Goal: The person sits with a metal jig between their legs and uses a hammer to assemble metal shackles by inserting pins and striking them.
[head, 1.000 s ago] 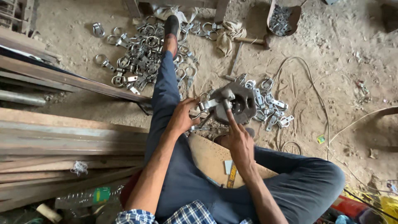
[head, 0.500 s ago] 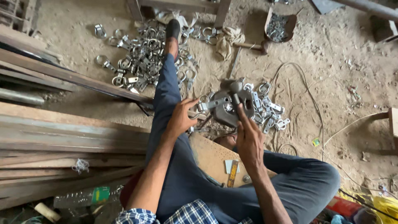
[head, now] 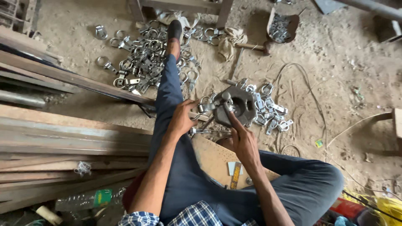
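Two heaps of silver metal ring clamps, too many to count, lie far left (head: 142, 67) and right (head: 270, 111) of one round grey steel jig (head: 238, 106), where the left hand (head: 182, 119) pinches a small clamp (head: 204, 107) at its left edge and the right hand (head: 243, 140) presses one finger on it.

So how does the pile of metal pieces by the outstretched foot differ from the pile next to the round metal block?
The pile by the foot is larger and spread wide over the sandy floor; the pile beside the round metal block is smaller and bunched tight. The first lies beyond both hands, while the second sits just past the right hand. Both hold similar shiny ringed metal fittings.
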